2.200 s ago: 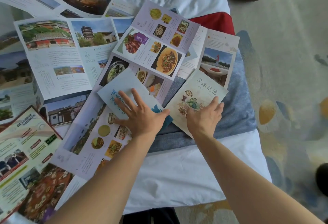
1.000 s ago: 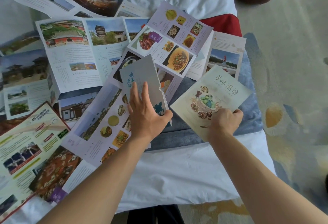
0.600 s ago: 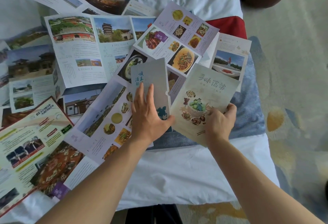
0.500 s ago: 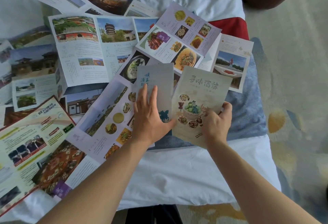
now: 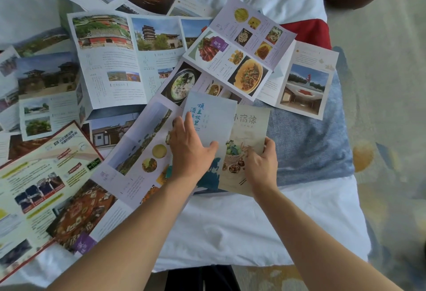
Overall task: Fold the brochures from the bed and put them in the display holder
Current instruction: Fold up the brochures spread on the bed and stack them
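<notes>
Now left hand [image 5: 191,150] presses flat on pale-blue folded brochure [image 5: 213,120]; right hand [image 5: 260,166] pinches beige food brochure [image 5: 247,134] beside it. Paper thin, light, slippery when stacked, likely best gripped along bottom edges.

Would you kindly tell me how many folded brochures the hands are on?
2: the pale blue brochure under the left hand, the beige brochure beside it in the right hand.

Pale blue-grey folded brochure [image 5: 213,118] w/ teal script under left hand [image 5: 190,152]; beige brochure [image 5: 247,138] w/ food pics in right hand [image 5: 261,167]. Beyond grip: lilac food leaflet [image 5: 239,49]. Right of grip: blue towel [image 5: 306,143] on white sheet [image 5: 242,221].
</notes>
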### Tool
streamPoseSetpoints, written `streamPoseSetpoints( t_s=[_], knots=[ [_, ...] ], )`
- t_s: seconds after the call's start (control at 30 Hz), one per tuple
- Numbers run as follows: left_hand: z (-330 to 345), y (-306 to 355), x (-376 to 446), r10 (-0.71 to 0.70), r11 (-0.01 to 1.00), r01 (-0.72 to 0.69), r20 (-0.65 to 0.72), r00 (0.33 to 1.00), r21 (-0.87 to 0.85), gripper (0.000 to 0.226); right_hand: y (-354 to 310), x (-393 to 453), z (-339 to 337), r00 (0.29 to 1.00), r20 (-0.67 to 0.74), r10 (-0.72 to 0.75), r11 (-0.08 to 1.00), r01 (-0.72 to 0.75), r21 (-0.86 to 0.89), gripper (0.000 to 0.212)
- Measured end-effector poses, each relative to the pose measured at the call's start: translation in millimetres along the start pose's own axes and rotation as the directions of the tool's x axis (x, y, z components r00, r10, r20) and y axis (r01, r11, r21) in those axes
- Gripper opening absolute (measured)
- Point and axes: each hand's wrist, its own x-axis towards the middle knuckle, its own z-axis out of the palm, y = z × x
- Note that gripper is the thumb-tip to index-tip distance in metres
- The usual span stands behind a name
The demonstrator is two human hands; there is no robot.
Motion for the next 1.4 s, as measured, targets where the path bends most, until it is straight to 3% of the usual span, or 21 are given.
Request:
streamPoseSetpoints(
  t_s=[0.13,0.2,0.27,0.4,0.47,0.7,0.97,1.03,1.1,1.2,1.27,1.4],
  knots=[
    [4,11,-7,0.076,0.997,-0.077,0.045,0.996,0.019,0.099,-4,-5,12,0.995,0.056,-0.082,0.993,0.086,-0.079,0.019],
    [8,15,-9,0.094,0.993,-0.097,0.04,0.995,0.061,0.098,-7,-8,20,0.992,0.09,-0.084,0.984,0.096,-0.15,0.022],
    [9,16,-9,0.095,0.991,-0.099,0.046,0.994,0.095,0.097,-7,-10,24,0.991,0.095,-0.098,0.965,0.118,-0.236,0.037],
    [10,20,-12,0.114,0.986,-0.122,0.067,0.991,0.113,0.092,-5,-12,18,0.984,0.098,-0.146,0.921,0.172,-0.351,0.095],
    [12,27,-15,0.131,0.984,-0.138,0.071,0.989,0.113,0.09,-3,-14,11,0.983,0.086,-0.165,0.912,0.185,-0.367,0.102],
    [30,61,-46,0.215,0.971,-0.228,0.148,0.965,0.075,0.073,13,-15,-47,0.974,0.13,-0.184,0.816,0.226,-0.532,0.078],
    [80,80,-88,0.203,0.977,-0.213,0.278,0.939,0.005,0.065,39,-3,-116,0.96,0.195,-0.203,0.712,0.281,-0.643,0.074],
    [88,77,-95,0.214,0.966,-0.246,0.301,0.929,0.073,0.07,47,-2,-124,0.952,0.227,-0.204,0.615,0.305,-0.728,0.075],
    [92,74,-97,0.28,0.912,-0.355,0.317,0.906,0.207,0.078,52,3,-130,0.926,0.277,-0.255,0.44,0.366,-0.82,0.079],
    [93,72,-95,0.388,0.789,-0.525,0.405,0.828,0.317,0.085,54,11,-134,0.833,0.461,-0.308,0.251,0.538,-0.805,0.083],
    [92,71,-92,0.387,0.768,-0.547,0.441,0.81,0.332,0.084,53,17,-131,0.79,0.542,-0.285,0.187,0.601,-0.777,0.08],
    [97,75,-88,0.347,0.76,-0.525,0.444,0.826,0.383,0.082,53,24,-124,0.797,0.56,-0.227,0.159,0.598,-0.786,0.076]
  ],
)
